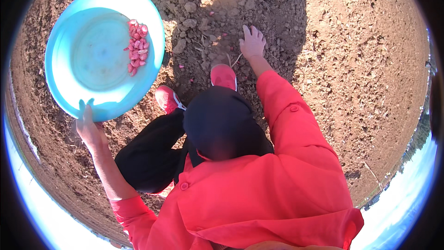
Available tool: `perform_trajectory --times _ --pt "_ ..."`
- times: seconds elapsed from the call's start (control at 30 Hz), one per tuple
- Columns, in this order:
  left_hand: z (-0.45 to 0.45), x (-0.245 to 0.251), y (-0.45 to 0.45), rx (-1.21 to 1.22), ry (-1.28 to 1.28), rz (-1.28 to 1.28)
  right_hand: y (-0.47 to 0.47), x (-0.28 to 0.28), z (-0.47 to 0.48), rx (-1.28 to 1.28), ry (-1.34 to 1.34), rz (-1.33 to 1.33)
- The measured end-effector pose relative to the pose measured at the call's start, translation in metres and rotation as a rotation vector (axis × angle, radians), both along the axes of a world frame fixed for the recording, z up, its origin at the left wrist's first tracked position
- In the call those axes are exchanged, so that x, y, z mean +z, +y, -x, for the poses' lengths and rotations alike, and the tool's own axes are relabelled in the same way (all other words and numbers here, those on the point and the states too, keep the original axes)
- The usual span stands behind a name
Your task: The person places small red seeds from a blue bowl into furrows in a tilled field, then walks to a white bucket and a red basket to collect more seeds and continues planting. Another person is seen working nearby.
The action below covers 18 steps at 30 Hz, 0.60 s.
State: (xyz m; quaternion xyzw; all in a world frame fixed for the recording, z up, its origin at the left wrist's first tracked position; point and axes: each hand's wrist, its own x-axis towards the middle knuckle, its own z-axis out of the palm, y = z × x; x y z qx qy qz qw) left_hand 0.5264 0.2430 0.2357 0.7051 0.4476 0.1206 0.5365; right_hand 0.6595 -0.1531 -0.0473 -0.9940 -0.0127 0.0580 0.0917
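Note:
My left hand [92, 132] grips the near rim of a light blue plastic basin [156, 41], tilted over the soil at the left. Several small reddish-pink bulbs [138, 47], which look like shallot or onion sets, lie heaped against the basin's right inner side. My right hand [253, 43] is low over the shaded soil, palm down with fingers spread, and no bulb shows in it; what is under the palm is hidden. A few more bulbs sit in the soil to its left, one of them a pink bulb [224, 35] close by.
Cloddy brown soil [364, 59] spreads all around, with dry stalks here and there. My red shoes [223, 76] stand on it just short of the bulbs, below my bent knees in black trousers. My shadow falls across the ground ahead.

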Motion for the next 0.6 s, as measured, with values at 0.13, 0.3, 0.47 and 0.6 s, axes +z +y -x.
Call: perform_trajectory --times 0.13,0.3,0.47,0.6 --pt "0.002 -0.002 0.002 -0.003 -0.036 0.028 0.002 0.002 0.031 0.175 0.157 -0.138" --pt "0.003 -0.005 0.009 0.026 0.008 0.004 0.001 0.019 0.052 0.095 0.401 -0.251" --pt "0.002 -0.007 0.008 0.06 0.004 0.014 0.034 0.02 0.052 0.552 0.027 -0.313" --pt "0.001 -0.005 0.005 0.098 -0.014 0.024 0.069 0.005 0.018 0.821 0.053 -0.212"
